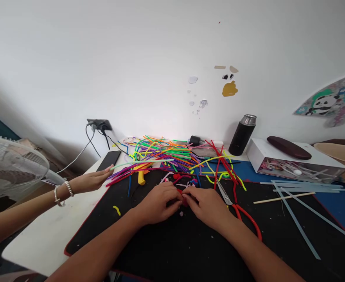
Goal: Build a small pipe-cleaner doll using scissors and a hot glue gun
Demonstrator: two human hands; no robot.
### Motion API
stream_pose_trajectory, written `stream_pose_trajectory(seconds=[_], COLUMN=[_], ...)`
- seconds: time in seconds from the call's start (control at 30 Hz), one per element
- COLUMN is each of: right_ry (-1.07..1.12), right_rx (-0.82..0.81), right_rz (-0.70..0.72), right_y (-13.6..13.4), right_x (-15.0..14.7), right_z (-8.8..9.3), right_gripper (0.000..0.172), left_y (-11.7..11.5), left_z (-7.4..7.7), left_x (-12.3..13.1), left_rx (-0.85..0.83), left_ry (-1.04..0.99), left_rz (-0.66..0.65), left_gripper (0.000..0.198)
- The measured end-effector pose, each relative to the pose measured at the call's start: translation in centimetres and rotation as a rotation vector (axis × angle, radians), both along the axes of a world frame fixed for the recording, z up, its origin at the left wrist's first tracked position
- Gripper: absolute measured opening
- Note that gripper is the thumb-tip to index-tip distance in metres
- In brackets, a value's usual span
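Note:
My left hand [163, 201] and my right hand [205, 204] meet over the black mat [172, 246], fingertips pinched together. Between them is a small red pipe-cleaner piece [185, 201], mostly hidden by the fingers, so its shape does not show. A small purple bit [181, 214] lies just below. Beyond my fingers are a few short pink, white and red pipe cleaners. Scissors with red handles [250, 219] lie close to my right wrist, their blades pointing away. A yellow glue gun [142, 177] rests past my left hand.
A heap of coloured pipe cleaners [166, 153] lies along the wall. At left, another person's hand [94, 181] is by a pale green pipe cleaner [143, 163]. A black thermos [243, 135], white box [295, 156] and translucent glue sticks [300, 225] occupy the right; a fan [17, 164] stands left.

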State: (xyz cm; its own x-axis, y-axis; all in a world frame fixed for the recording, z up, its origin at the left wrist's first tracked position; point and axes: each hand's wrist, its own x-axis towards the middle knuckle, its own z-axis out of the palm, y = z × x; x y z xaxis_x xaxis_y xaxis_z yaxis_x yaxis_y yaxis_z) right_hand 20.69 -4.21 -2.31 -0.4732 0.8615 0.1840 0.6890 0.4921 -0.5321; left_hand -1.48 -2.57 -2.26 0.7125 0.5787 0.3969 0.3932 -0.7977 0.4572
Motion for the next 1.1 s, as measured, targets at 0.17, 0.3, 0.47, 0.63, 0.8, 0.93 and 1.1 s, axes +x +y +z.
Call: stream_pose_trajectory(seconds=[0.17,0.3,0.47,0.63,0.8,0.93,1.1], right_ry=[-0.004,-0.013,-0.009,-0.017,-0.029,-0.006,-0.003], right_rx=[0.001,0.009,0.004,0.018,0.023,0.029,0.006], right_rz=[0.0,0.0,0.008,0.006,0.001,-0.004,-0.004], right_y=[0.1,0.1,0.0,0.0,0.1,0.0,0.0], right_x=[-0.1,-0.1,0.0,-0.1,0.0,0.0,-0.2], right_z=[0.0,-0.2,-0.1,0.0,-0.1,-0.2,-0.3], right_gripper=[0.023,0.023,0.024,0.025,0.023,0.024,0.023], left_y=[0.0,-0.1,-0.1,-0.2,0.1,2.1,4.3], left_z=[0.0,0.2,0.3,0.0,0.4,1.9,2.9], left_x=[0.0,0.1,0.0,0.1,-0.2,-3.5,-8.1], left_rx=[0.012,0.023,0.012,0.007,0.042,0.137,0.107], left_ry=[-0.007,-0.013,0.012,0.044,0.053,0.046,0.264], left_rz=[-0.007,-0.003,0.0,0.004,0.002,0.281,0.514], left_gripper=[0.012,0.012,0.014,0.015,0.014,0.018,0.005])
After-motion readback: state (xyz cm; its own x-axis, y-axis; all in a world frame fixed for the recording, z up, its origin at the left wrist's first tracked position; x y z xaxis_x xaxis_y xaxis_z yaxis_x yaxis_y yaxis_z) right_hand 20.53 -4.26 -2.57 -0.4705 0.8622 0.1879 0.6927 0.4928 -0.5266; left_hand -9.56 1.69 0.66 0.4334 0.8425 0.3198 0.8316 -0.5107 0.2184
